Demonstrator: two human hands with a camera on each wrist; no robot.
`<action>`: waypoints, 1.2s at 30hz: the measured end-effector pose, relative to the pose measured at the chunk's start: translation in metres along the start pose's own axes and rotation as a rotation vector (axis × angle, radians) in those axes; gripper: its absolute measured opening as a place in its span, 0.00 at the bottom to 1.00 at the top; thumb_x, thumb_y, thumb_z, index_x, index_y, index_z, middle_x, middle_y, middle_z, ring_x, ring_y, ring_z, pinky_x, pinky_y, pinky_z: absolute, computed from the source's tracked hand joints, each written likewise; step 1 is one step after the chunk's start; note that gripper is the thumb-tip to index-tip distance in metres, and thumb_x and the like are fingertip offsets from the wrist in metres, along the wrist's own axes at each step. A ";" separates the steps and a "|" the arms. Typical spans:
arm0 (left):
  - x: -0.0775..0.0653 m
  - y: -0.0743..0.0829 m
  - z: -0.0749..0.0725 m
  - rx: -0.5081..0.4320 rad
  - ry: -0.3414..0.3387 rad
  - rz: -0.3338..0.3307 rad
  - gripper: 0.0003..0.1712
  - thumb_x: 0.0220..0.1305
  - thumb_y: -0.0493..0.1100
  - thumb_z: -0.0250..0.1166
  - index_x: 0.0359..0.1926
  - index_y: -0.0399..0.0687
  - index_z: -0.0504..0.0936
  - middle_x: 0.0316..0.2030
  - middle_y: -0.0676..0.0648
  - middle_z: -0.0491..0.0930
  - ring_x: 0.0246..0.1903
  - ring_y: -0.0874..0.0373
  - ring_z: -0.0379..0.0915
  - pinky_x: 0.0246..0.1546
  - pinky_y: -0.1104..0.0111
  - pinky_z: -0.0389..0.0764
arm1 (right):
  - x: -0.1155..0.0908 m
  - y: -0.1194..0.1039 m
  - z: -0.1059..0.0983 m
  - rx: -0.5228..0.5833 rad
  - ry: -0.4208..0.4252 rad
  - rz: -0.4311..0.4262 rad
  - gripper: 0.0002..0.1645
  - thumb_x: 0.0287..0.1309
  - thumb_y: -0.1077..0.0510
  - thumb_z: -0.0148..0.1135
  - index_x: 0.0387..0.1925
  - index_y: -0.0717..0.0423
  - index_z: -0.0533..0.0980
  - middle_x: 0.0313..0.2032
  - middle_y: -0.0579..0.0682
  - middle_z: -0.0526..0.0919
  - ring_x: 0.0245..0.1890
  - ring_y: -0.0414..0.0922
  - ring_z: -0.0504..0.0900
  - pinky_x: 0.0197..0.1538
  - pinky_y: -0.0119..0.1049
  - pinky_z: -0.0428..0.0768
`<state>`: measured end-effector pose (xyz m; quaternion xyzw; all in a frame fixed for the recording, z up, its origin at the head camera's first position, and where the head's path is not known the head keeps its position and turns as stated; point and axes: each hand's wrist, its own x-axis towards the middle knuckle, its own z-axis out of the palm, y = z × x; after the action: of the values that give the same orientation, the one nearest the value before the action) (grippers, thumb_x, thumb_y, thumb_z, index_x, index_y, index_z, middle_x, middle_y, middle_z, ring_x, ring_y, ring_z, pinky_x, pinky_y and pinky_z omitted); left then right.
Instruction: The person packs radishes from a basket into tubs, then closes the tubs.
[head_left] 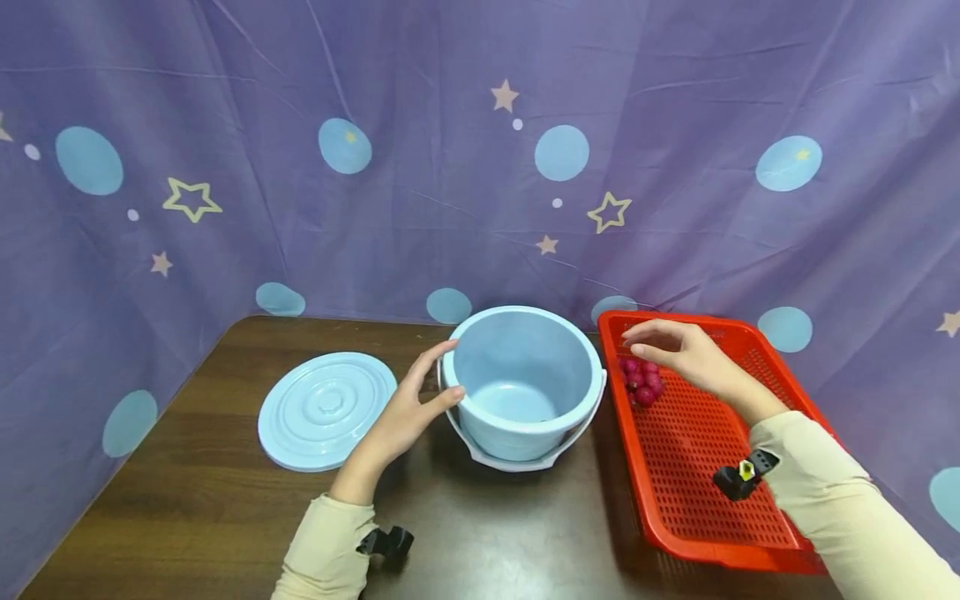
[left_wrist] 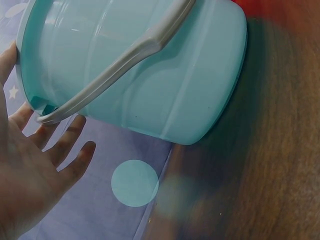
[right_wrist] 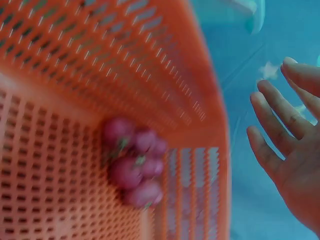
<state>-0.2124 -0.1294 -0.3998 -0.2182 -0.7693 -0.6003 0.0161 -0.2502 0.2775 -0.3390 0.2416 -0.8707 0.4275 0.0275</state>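
The head view shows the pale blue bucket (head_left: 510,367) standing near the middle of the desk's (head_left: 480,533) far edge. Of the left hand (head_left: 406,410) it shows mainly the thumb and one finger, touching the rim; the left wrist view adds the other fingers, spread and not clenched, around the upper end of the grey handle (left_wrist: 115,72). The right hand (head_left: 693,357) is loosely bent and holds nothing, raised above the red basket (head_left: 637,492) at the desk's right side. The right wrist view gives its spread fingers and the green tips on the pink-red round pieces (right_wrist: 135,165) clustered in one basket corner, a detail too small from the head.

The bucket is upright, mouth up, its axis vertical, the handle hanging toward the desk's near edge. The basket's long axis runs from far edge to near. Toward the desk's far left corner, the lid (head_left: 330,412) lies flat, knob up.
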 end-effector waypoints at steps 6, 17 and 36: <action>0.001 -0.002 0.007 -0.011 -0.013 -0.008 0.37 0.68 0.48 0.64 0.75 0.61 0.60 0.72 0.49 0.58 0.59 0.49 0.65 0.58 0.50 0.67 | -0.009 0.029 -0.014 -0.101 0.002 0.124 0.18 0.65 0.57 0.65 0.53 0.61 0.80 0.50 0.56 0.84 0.46 0.38 0.80 0.45 0.27 0.76; 0.002 -0.001 0.005 0.012 0.005 -0.007 0.37 0.68 0.47 0.65 0.74 0.61 0.61 0.72 0.49 0.58 0.61 0.48 0.64 0.60 0.48 0.65 | -0.010 0.078 -0.022 -0.034 -0.054 0.200 0.22 0.61 0.67 0.65 0.55 0.73 0.75 0.50 0.69 0.81 0.43 0.37 0.83 0.44 0.26 0.78; 0.003 -0.001 0.001 -0.002 -0.001 -0.014 0.37 0.68 0.48 0.65 0.74 0.62 0.60 0.71 0.48 0.58 0.55 0.47 0.68 0.55 0.52 0.72 | -0.007 0.103 -0.014 0.019 -0.191 0.428 0.25 0.64 0.62 0.62 0.58 0.74 0.71 0.50 0.69 0.80 0.47 0.55 0.82 0.45 0.50 0.82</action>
<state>-0.2153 -0.1280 -0.4000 -0.2133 -0.7702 -0.6010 0.0115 -0.2915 0.3439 -0.4071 0.0910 -0.8966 0.4071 -0.1486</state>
